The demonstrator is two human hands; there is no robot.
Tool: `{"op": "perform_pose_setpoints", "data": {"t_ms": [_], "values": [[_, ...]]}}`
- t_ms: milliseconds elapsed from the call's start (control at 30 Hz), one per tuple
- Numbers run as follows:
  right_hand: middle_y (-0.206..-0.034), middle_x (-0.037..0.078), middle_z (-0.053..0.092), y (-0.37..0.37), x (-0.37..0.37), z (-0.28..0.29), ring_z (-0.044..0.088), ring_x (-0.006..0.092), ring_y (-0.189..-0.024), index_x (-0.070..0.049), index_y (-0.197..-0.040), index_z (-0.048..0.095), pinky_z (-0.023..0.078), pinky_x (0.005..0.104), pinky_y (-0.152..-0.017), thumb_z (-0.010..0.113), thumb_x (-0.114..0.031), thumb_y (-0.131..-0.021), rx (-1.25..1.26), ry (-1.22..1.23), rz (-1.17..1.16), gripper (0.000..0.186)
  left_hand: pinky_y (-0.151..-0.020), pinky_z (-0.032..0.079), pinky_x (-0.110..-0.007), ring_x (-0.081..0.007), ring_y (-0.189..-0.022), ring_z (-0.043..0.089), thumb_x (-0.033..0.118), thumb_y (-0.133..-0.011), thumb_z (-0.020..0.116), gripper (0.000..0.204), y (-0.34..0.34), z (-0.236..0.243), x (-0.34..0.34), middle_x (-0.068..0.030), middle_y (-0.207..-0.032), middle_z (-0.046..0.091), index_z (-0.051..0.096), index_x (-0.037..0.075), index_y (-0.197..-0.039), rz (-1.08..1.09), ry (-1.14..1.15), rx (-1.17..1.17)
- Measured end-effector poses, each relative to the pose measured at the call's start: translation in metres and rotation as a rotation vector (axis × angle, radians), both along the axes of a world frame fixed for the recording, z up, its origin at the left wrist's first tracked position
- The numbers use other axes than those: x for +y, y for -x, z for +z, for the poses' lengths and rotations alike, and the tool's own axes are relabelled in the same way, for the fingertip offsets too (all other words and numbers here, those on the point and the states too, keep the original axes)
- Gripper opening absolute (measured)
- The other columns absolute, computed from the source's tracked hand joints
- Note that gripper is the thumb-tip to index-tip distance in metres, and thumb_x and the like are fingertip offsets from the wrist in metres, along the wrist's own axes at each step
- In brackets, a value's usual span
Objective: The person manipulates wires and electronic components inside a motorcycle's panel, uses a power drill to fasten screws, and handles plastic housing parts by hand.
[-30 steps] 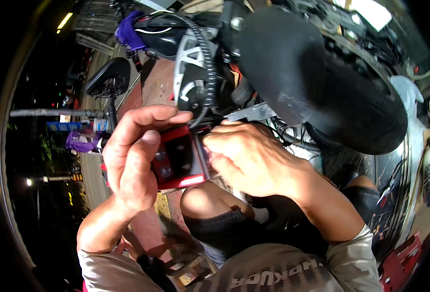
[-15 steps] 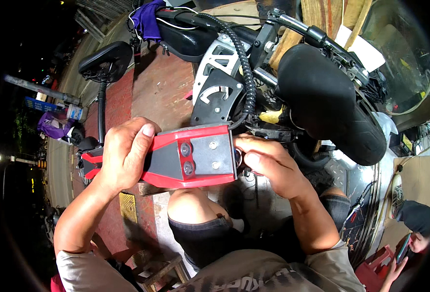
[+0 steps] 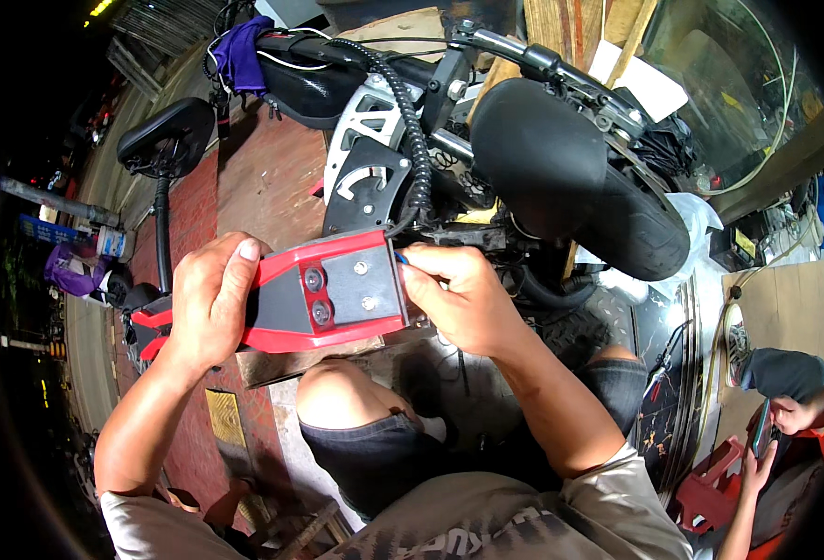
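Red scooter panel held at the deck

Red plastic panel (image 3: 323,301) with a grey plate and two round lenses sits level between both hands, just below the black bracket (image 3: 365,187) and coiled cable (image 3: 414,140) of the electric scooter. Left hand (image 3: 209,303) wraps the panel's left end, thumb on top, fingers curled under. Right hand (image 3: 454,299) pinches something small and blue at the panel's right edge, fingers pressed together; can't tell if it's a wire or connector. Front tyre (image 3: 571,177) and purple cloth (image 3: 241,51) lie beyond. Looks like the wiring or fitting step, panel not seated yet. Next move likely needs the left hand steadying while the right works that edge precisely.
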State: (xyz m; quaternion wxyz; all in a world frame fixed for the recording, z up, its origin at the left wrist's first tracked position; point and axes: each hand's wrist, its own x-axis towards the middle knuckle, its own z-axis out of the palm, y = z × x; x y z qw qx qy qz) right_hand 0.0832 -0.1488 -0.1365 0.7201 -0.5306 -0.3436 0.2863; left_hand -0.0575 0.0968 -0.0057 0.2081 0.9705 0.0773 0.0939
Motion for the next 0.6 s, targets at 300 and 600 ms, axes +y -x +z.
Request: {"op": "perform_pose_setpoints", "data": {"t_ms": [300, 600], "values": [[-0.109, 0.005, 0.071, -0.018, -0.007, -0.004, 0.061, 0.0077, -0.099, 0.005, -0.133, 0.070, 0.055, 0.0289, -0.082, 0.066, -0.004, -0.107, -0.019, 0.051, 0.206, 0.028, -0.075, 0.052, -0.045, -0.0372, -0.075, 0.067, 0.033, -0.117, 0.046, 0.051, 0.000, 0.004, 0.000, -0.0206, -0.081, 0.067, 0.072, -0.006, -0.098, 0.023, 0.008, 0.032], [-0.099, 0.015, 0.065, -0.011, 0.005, -0.018, 0.066, 0.0272, -0.088, 0.005, -0.124, 0.072, 0.054, 0.0418, -0.082, 0.077, -0.002, -0.091, -0.216, -0.161, 0.007, 0.035, -0.079, 0.052, -0.043, -0.0340, -0.079, 0.068, 0.033, -0.117, 0.042, 0.054, -0.003, 0.008, -0.004, -0.0215, -0.087, 0.070, 0.070, -0.009, -0.097, 0.050, 0.013, 0.100]]}}
